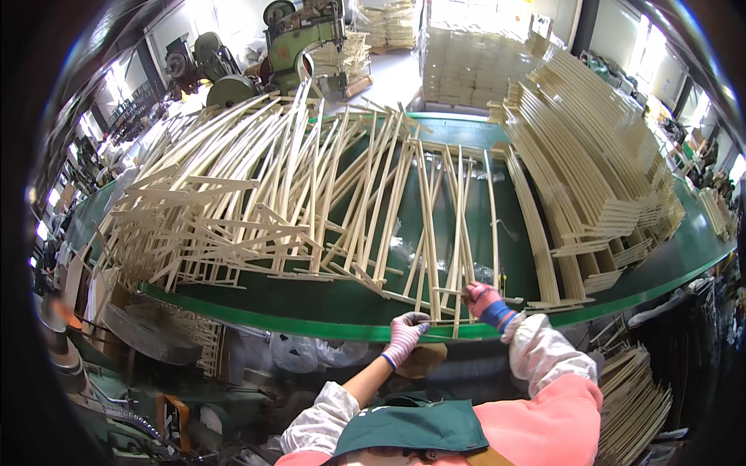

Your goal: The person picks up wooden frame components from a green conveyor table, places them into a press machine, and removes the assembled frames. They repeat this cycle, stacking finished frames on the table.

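Observation:
My left hand (pixel 406 339), in a red-and-white striped glove, is closed at the near edge of the green table (pixel 365 330). Its fingertips pinch the left end of a short thin wooden crosspiece (pixel 449 321). Just above and to the right, my right hand (pixel 488 303), in a red glove with a blue cuff, is closed at the near end of a pale wooden slat (pixel 467 264). Its fingers partly hide the grip. Several long slats (pixel 426 233) lie crossed before both hands, their near ends joined by short pieces.
A big tangled heap of slatted wooden pieces (pixel 233 194) covers the table's left side. Tall neat stacks of similar pieces (pixel 583 140) stand at the right. Green machinery (pixel 305 46) and a wrapped pallet load (pixel 474 66) are beyond. More slats (pixel 633 408) lie below right.

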### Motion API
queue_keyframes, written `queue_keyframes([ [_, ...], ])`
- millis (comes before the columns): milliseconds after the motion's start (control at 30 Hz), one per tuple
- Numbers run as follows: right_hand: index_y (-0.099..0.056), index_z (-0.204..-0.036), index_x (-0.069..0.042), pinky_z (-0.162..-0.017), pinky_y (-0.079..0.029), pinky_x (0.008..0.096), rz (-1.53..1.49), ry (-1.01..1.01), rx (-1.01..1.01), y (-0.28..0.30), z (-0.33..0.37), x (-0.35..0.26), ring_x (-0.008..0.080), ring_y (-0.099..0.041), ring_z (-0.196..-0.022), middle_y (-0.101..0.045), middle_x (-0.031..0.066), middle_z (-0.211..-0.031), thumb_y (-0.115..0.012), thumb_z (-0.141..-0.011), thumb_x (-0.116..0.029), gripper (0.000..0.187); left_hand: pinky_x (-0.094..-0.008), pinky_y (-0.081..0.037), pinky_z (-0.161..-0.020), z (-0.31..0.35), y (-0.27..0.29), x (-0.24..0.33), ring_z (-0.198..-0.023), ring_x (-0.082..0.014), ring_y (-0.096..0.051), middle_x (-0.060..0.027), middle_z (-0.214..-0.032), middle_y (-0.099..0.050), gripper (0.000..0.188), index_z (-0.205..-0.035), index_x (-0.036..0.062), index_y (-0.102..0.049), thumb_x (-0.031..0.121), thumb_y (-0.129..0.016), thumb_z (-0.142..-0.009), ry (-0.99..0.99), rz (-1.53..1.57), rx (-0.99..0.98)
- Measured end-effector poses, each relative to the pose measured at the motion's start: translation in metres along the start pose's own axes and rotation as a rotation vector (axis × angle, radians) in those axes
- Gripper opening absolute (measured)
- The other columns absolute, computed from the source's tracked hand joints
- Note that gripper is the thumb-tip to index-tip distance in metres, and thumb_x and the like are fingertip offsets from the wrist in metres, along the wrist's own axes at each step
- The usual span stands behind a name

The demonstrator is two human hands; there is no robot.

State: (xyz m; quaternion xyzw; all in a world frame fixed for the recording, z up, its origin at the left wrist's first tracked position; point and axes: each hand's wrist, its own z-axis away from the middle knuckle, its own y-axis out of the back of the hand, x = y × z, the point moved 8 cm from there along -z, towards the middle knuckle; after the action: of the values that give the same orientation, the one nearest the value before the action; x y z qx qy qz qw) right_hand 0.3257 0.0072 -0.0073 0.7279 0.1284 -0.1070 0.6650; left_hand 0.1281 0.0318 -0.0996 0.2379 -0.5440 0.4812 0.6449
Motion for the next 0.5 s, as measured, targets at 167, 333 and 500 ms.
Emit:
queue_keyframes([
  [167,-0.053,-0.107,-0.006,-0.085,-0.047,0.0402,-0.027,-0.069,-0.174,-0.057,0.0,0.005,0.0314,-0.055,-0.104,-0.056,0.0144,-0.108,-0.075,-0.063,-0.037,0.058,-0.0242,-0.053,-0.069,0.001,-0.02,0.004,-0.074,-0.0102,-0.061,-0.0072,-0.084,-0.068,0.016,-0.091,-0.0018,-0.067,-0.004,-0.07,-0.075,-0.007,-0.024,0.027],
  [333,-0.053,-0.103,-0.01,-0.08,-0.049,0.0386,0.09,-0.043,-0.312,-0.068,0.015,-0.003,0.0298,-0.062,-0.087,-0.064,0.0116,-0.087,-0.072,-0.067,-0.033,0.046,-0.0257,-0.053,-0.072,-0.001,-0.019,0.01,-0.076,-0.0099,-0.062,-0.0062,-0.084,-0.069,0.017,-0.09,-0.0008,-0.068,-0.004,-0.071,-0.073,0.016,-0.046,0.054],
  [500,-0.057,-0.078,-0.007,-0.058,-0.051,0.0323,-0.442,-0.059,0.026,0.016,0.009,-0.018,0.0237,-0.065,-0.065,-0.063,0.0085,-0.069,-0.073,-0.069,-0.011,0.019,-0.0252,-0.054,-0.072,-0.001,-0.005,0.021,-0.076,-0.0087,-0.062,-0.0054,-0.083,-0.069,0.015,-0.087,0.0008,-0.069,-0.003,-0.072,-0.072,-0.073,-0.243,0.01],
])
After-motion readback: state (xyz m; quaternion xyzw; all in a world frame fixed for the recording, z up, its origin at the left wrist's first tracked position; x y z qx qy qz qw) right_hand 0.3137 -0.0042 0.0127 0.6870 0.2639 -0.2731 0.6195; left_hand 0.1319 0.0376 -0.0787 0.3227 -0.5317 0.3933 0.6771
